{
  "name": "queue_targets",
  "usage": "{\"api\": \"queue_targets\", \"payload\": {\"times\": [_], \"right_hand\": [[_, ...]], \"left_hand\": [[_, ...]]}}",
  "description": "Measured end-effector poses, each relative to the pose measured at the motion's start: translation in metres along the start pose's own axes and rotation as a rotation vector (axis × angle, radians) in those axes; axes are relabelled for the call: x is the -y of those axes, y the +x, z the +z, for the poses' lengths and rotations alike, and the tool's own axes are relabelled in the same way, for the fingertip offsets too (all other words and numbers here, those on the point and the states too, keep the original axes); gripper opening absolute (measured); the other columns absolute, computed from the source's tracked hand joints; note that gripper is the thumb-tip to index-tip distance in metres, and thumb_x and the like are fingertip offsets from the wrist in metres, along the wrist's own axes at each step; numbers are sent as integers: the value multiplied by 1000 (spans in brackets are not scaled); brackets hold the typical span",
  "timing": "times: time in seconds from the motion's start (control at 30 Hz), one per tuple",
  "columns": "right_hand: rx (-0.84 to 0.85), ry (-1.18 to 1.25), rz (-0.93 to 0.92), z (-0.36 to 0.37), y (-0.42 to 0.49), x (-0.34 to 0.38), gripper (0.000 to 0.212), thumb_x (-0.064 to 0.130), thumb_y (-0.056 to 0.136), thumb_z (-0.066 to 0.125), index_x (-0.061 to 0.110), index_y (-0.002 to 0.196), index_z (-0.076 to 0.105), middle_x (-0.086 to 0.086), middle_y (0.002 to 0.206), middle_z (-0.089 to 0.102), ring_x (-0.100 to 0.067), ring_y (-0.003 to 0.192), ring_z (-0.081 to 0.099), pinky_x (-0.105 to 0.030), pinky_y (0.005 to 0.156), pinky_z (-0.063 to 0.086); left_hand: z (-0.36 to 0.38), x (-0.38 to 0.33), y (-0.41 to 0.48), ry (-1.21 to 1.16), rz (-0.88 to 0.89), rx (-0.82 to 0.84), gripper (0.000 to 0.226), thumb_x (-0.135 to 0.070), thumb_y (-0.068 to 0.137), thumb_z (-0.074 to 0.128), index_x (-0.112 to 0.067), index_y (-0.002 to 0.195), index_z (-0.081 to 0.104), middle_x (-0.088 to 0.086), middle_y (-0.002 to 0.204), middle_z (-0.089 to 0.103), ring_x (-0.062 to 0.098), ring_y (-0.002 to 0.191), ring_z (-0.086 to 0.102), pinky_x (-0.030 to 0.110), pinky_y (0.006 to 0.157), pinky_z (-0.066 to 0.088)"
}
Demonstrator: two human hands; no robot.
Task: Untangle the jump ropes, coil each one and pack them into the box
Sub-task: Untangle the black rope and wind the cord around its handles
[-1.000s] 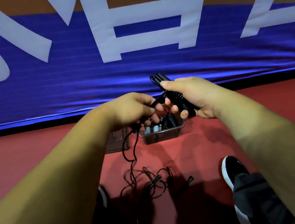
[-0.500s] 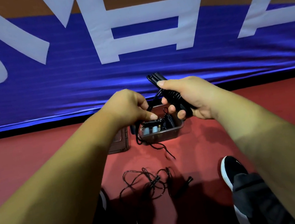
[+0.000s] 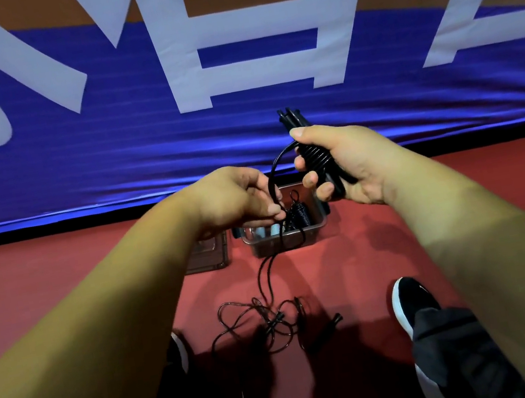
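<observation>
Cord-wound handles (image 3: 316, 159) clasped in right grip (image 3: 354, 162); left grip (image 3: 233, 201) pinches the cord (image 3: 271, 181) — banner (image 3: 108, 158) lettering cropped.

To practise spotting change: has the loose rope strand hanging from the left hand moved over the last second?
Yes. The strand has swung right: it hung left of the box, and now it crosses the box's front wall.

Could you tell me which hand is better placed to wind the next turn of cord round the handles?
Probably the left hand: it pinches the loose cord, while the right hand grips the handles.
</observation>
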State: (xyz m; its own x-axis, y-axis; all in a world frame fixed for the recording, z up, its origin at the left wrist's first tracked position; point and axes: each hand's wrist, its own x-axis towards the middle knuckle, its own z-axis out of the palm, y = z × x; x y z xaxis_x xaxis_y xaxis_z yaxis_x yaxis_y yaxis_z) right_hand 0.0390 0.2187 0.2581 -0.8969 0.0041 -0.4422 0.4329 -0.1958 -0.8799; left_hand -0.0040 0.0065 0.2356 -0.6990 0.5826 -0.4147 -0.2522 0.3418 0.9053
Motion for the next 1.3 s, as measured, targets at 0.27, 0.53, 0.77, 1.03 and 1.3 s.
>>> {"api": "queue_targets", "payload": {"times": [0.27, 0.53, 0.77, 1.03, 1.3], "right_hand": [[134, 28, -4, 8, -7, 0, 23, 38, 101, 68, 17, 102, 59, -5, 82, 63, -17, 57, 51, -24, 43, 31], [189, 47, -54, 13, -11, -2, 21, 36, 104, 64, 16, 100, 58, -6, 84, 62, -17, 59, 49, -25, 44, 31], [92, 123, -117, 13, -3, -6, 21, 35, 102, 67, 17, 102, 57, -5, 84, 62, -17, 59, 51, -26, 46, 31], [87, 223, -144, 17, -2, -12, 24, 37, 102, 68, 16, 94, 59, -4, 84, 62, -17, 60, 51, -26, 46, 31], [1, 379, -227, 7, 2, 2, 21, 39, 101, 69, 23, 98, 56, -1, 84, 61, -16, 61, 52, -25, 49, 34]], "left_hand": [[12, -3, 11, 680, 101, -375, 21, -22, 89, 74, -13, 82, 56, 8, 67, 73, 28, 65, 73, 37, 63, 59], [12, -3, 16, 1012, -83, -545, 48, -61, 97, 51, -20, 73, 61, 1, 79, 63, 28, 79, 62, 34, 67, 45], [11, 16, 15, 839, -486, -157, 66, -67, 98, 54, -2, 105, 61, 12, 67, 71, 22, 42, 63, 32, 57, 56], [-3, 26, 5, 717, -785, -23, 67, -65, 105, 39, -6, 126, 62, 11, 82, 68, 12, 30, 41, 20, 36, 45], [-5, 34, -8, 826, -836, 65, 71, -53, 108, 46, -3, 157, 34, 17, 146, 53, 20, 67, 60, 27, 44, 52]]}}
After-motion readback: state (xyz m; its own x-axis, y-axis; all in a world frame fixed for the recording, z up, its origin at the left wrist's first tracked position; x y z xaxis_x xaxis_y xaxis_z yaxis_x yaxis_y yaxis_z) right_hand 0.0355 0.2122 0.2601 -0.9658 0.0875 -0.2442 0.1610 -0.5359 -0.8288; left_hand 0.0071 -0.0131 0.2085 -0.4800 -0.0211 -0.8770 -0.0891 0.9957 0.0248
